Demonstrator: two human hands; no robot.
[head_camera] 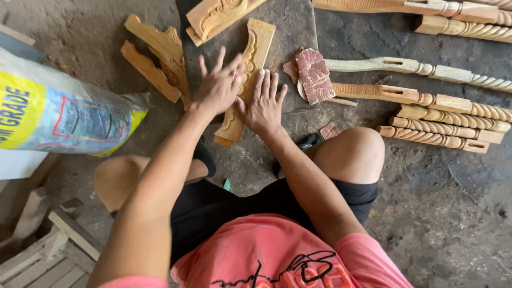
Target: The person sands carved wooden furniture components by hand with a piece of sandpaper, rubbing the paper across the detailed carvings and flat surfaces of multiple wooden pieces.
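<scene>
A long carved wooden piece (255, 48) with a scrolled relief lies slanted on a dark stone slab (290, 29) on the floor in front of me. My left hand (217, 85) rests flat on its left edge with fingers spread. My right hand (265, 104) presses flat on its lower right part, fingers apart. Neither hand grips anything. Folded reddish sandpaper sheets (313, 74) lie just right of the piece, and a small sandpaper scrap (329, 130) sits near my right knee.
More carved pieces lie at the top (216, 16) and upper left (157, 53). Several turned, twisted wooden legs (448, 114) are stacked at the right. A printed white and yellow sack (58, 114) lies left. Pale wooden slats (37, 256) sit at lower left.
</scene>
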